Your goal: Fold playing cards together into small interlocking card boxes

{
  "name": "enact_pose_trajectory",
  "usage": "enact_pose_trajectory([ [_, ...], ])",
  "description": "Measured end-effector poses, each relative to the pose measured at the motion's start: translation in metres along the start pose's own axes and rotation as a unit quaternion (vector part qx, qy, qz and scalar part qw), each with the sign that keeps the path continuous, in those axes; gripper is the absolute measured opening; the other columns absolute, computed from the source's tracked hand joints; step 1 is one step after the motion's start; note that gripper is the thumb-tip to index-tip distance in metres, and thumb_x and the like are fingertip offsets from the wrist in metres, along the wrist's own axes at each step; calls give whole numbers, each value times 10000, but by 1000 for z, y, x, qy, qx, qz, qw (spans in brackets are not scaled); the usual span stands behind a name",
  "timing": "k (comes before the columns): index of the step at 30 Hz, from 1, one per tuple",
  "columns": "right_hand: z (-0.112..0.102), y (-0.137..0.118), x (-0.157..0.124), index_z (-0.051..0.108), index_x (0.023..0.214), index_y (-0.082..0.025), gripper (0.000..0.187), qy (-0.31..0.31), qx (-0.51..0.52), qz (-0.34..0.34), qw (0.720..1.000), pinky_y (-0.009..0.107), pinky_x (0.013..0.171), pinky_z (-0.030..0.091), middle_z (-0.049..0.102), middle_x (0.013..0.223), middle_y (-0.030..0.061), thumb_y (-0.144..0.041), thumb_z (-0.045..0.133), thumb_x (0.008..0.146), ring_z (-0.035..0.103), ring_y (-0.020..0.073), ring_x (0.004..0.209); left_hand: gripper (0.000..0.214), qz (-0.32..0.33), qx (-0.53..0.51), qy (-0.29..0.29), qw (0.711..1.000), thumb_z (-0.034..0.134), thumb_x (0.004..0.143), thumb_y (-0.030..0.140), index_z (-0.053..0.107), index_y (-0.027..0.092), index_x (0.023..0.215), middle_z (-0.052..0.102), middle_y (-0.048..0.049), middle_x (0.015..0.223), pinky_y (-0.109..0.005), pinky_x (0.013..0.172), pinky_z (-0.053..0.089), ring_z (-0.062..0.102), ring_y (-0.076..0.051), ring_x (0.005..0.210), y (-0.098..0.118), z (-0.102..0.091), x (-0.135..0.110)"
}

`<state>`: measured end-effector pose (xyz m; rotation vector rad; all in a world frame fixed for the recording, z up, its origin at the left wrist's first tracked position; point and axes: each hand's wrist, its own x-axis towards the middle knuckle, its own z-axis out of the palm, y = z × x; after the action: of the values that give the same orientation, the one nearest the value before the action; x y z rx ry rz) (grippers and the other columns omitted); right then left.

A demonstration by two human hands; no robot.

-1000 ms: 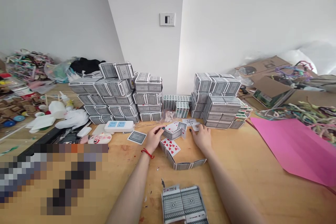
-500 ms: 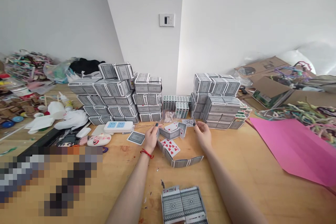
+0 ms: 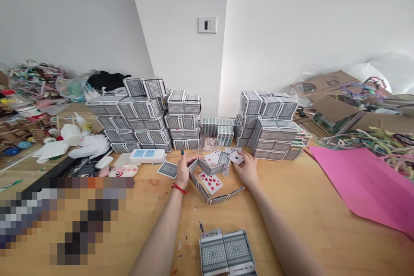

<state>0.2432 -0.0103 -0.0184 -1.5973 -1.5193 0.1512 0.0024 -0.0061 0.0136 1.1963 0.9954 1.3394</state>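
Seen from the head-worn camera, at a light-brown wooden table: holds a white playing card with black pips pinched in the right hand, just beyond the open right side of an angular band of folded grey-and-white patterned cards. Spreads the left hand beside the band's left corner, with thumb raised apart from the fingers and nothing visible in the grasp; cannot tell whether touching the band or merely close. Shows, lying flat within the bend, a white playing card with red hearts. Shows also a face-down grey-backed card near a white power strip with blue socket panels, and, in the foreground, well apart from the band, a flat block of grey patterned cards. Rises behind into tall stacks of grey-and-white card blocks on both sides. Appears, by judgement, to be at the step of handling one loose card beside the unclosed band. Calls next, by the same judgement, for a firm pinch on the card, a light steadying touch at the left corner, and care not to knock the thin walls askew.
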Motion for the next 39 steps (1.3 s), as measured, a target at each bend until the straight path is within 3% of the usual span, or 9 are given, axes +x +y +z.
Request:
enact_pose_trajectory([
  [2, -5, -4, 1, 587, 969, -168, 379, 7, 37, 17, 999, 421, 876, 303, 556, 1101, 122, -414, 532, 687, 448, 256, 1020, 681, 0, -15, -9, 1000, 199, 799, 561, 686, 89, 741, 690, -133, 856, -345, 841, 440, 611, -247, 897, 2, -1, -2],
  [4, -14, -9, 1, 584, 999, -169, 460, -44, 129, 49, 990, 369, 758, 377, 575, 1064, 115, -519, 424, 747, 506, 229, 877, 672, -4, -29, -8, 1000, 212, 797, 558, 686, 83, 751, 691, -137, 842, -348, 838, 443, 616, -247, 884, 4, -2, -3],
  [7, -32, -17, 2, 502, 1146, -169, 667, -264, 297, 55, 916, 301, 580, 393, 580, 1065, 112, -658, 298, 740, 503, 167, 637, 673, -7, -41, -4, 999, 220, 795, 558, 685, 73, 767, 691, -144, 837, -352, 840, 442, 621, -245, 868, 4, -4, -3],
  [10, -45, -24, 3, 389, 1260, -193, 887, -442, 347, -15, 827, 292, 710, 391, 445, 1251, 115, -733, 483, 562, 506, 181, 810, 679, -2, -41, -8, 999, 209, 800, 554, 685, 70, 781, 687, -144, 860, -347, 853, 435, 612, -244, 896, 0, -8, -1],
  [14, -50, -33, 2, 152, 1359, -206, 1092, -558, 315, -57, 766, 319, 865, 323, 334, 1330, 137, -586, 683, 483, 426, 222, 1057, 678, -1, -48, 1, 999, 204, 802, 556, 685, 79, 778, 690, -138, 850, -344, 844, 441, 614, -240, 893, -4, -11, 2],
  [21, -56, -39, 3, 11, 1369, -180, 1266, -597, 327, -78, 729, 362, 980, 209, 302, 1343, 173, -576, 721, 398, 328, 241, 1188, 694, -7, -55, 17, 998, 210, 789, 581, 678, 69, 795, 687, -146, 856, -346, 823, 451, 615, -245, 887, -2, -10, 2],
  [26, -48, -40, 0, 162, 1355, -232, 1018, -566, 283, -41, 773, 328, 876, 364, 459, 1207, 93, -327, 745, 525, 479, 203, 1016, 725, -30, -47, -3, 998, 202, 772, 612, 679, 67, 791, 685, -156, 863, -347, 831, 446, 617, -250, 884, -1, -6, 2],
  [33, -34, -42, -5, 446, 1209, -229, 689, -558, 365, 21, 745, 301, 733, 469, 579, 1040, 50, -221, 716, 574, 547, 185, 890, 725, -51, -44, -60, 996, 208, 773, 614, 681, 65, 807, 688, -154, 836, -349, 851, 428, 619, -248, 872, 0, 0, -3],
  [39, -34, -40, -6, 609, 991, -175, 439, -545, 357, 36, 758, 294, 698, 479, 631, 883, 33, -268, 713, 574, 574, 171, 770, 767, -59, -33, -88, 994, 168, 765, 638, 683, 72, 796, 683, -157, 861, -347, 829, 435, 619, -248, 859, 3, 2, -6],
])
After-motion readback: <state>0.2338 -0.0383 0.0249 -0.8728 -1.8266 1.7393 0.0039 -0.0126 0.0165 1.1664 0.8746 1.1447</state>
